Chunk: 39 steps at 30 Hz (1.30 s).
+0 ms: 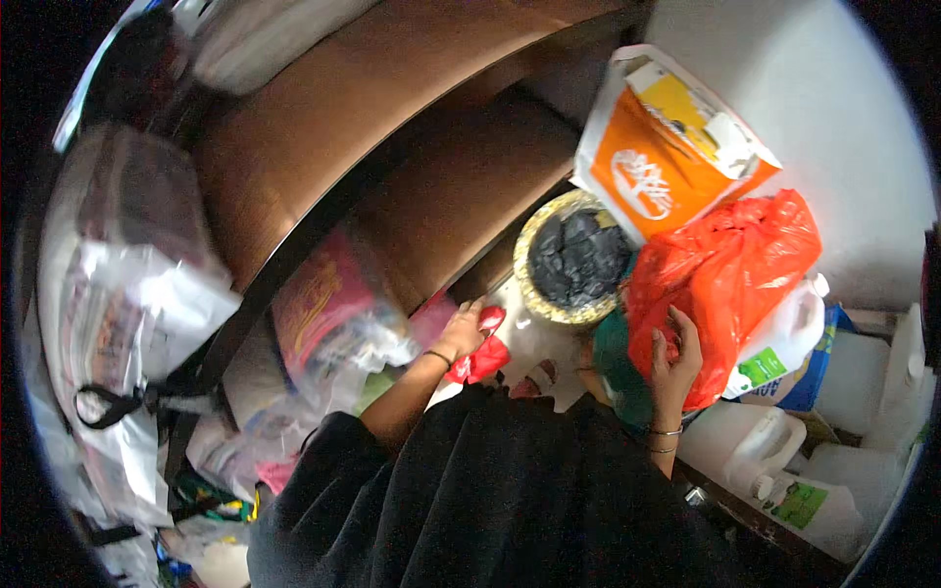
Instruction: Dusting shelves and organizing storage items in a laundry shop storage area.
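Note:
My left hand [463,334], with a dark band at the wrist, is closed on a crumpled red plastic bag [481,360], which hangs below the fingers. My right hand [678,353], wearing thin bangles, has its fingers curled and apart against the side of a large knotted red plastic bag [724,287]; whether it grips the film is not plain. Between the hands and farther off stands a round bin with a patterned yellowish rim [523,268], lined with black plastic. Behind the large bag is an orange and white carrier bag [654,165] with a yellow box in it.
White plastic jugs [794,331] with green labels and a blue box [827,367] are on the right. A brown panel [382,95] spans the upper left. Filled plastic bags, one a pink printed bag [316,294], crowd the left. A white wall [831,132] rises at the upper right.

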Each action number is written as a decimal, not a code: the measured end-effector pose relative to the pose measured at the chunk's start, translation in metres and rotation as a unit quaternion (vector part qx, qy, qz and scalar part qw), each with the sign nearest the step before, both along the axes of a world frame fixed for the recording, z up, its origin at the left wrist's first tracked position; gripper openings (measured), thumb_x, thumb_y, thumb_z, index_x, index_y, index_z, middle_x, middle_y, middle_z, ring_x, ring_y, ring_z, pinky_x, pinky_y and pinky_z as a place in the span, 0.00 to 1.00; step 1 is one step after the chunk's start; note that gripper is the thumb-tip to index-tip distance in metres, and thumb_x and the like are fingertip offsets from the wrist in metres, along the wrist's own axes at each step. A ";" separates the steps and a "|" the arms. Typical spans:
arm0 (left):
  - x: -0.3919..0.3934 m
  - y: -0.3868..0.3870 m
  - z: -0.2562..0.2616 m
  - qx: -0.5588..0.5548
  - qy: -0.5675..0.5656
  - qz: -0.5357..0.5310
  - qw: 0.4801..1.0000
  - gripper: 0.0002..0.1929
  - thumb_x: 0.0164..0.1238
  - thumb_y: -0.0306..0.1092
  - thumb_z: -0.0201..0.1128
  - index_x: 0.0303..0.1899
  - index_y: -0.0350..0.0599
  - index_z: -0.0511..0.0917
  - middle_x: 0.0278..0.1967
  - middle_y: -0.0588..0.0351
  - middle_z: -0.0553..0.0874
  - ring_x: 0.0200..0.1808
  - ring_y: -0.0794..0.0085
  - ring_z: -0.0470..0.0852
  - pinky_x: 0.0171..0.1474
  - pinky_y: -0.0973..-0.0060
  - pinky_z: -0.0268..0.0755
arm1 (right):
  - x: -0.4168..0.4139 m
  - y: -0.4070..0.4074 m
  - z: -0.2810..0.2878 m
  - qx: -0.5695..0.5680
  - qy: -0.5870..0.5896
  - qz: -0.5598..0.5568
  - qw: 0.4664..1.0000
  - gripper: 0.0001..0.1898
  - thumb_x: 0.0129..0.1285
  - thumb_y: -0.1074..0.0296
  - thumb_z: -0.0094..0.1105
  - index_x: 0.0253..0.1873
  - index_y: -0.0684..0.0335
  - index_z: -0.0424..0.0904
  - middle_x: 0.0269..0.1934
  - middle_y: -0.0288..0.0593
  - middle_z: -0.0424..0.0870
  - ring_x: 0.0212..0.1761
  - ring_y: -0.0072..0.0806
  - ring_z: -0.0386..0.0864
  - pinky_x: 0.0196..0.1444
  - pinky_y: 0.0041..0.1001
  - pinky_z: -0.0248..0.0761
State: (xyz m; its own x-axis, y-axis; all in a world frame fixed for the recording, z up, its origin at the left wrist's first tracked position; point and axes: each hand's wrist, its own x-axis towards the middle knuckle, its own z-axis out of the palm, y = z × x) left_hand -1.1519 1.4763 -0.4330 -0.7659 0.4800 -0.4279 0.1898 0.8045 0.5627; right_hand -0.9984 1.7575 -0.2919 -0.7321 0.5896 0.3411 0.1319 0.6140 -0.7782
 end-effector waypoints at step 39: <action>0.103 -0.324 0.080 0.012 0.108 0.342 0.934 0.36 0.49 0.24 0.61 0.63 0.32 0.58 0.50 0.30 0.76 0.52 0.38 0.74 0.54 0.56 0.70 | -0.139 -0.321 -0.114 0.083 -0.256 0.458 0.847 0.24 0.50 0.56 0.68 0.43 0.73 0.76 0.41 0.66 0.77 0.47 0.58 0.74 0.50 0.44 0.68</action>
